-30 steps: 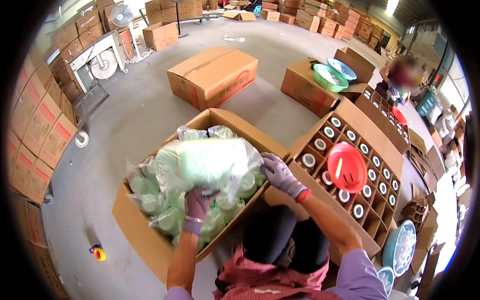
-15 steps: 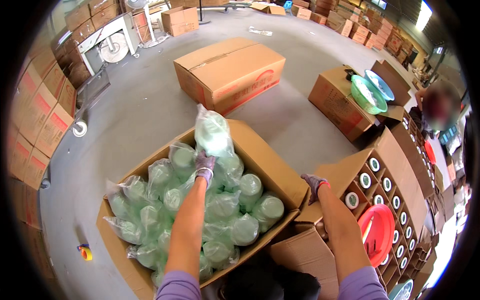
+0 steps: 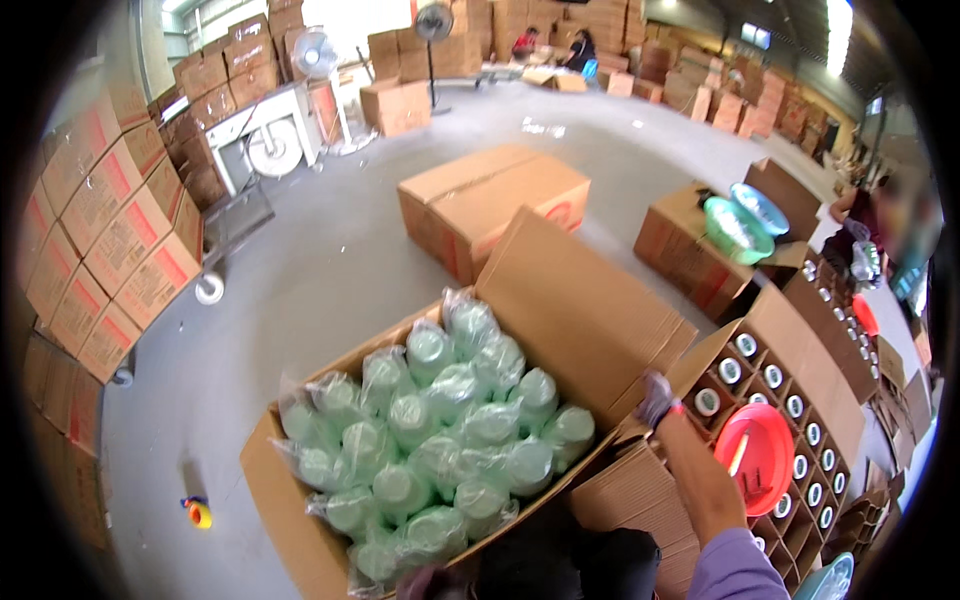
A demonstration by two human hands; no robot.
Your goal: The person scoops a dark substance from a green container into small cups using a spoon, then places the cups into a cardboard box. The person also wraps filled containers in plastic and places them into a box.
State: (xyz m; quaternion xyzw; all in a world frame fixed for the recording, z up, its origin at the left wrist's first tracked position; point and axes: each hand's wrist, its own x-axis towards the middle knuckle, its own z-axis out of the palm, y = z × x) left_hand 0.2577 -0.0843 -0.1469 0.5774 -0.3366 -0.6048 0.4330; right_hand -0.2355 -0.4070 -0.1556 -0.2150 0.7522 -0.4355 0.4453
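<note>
An open cardboard box [image 3: 262,478] stands before me, packed with pale green, round-ended vessels [image 3: 402,490] in clear plastic bags. My right hand [image 3: 657,398], in a thin greyish-purple glove, grips the corner of the box's long flap [image 3: 575,285], which stands raised along the far right side. My left hand [image 3: 435,583] shows only as a dark purple gloved patch at the lower edge, by the box's near side; its fingers cannot be made out. At the far corner, one bagged vessel [image 3: 468,322] sits slightly higher than its neighbours.
To the right, a divided carton [image 3: 840,400] holds white-lidded containers and carries a red basin [image 3: 755,460]. A closed carton [image 3: 490,200] lies ahead; another [image 3: 690,245] bears green and blue baskets. Stacked cartons [image 3: 125,230] line the left. Yellow tape [image 3: 200,515] lies on the floor.
My left hand has let go of the bagged vessel at the far corner and drawn back to the lower edge. That vessel sits lower, and my right hand has raised the flap.
</note>
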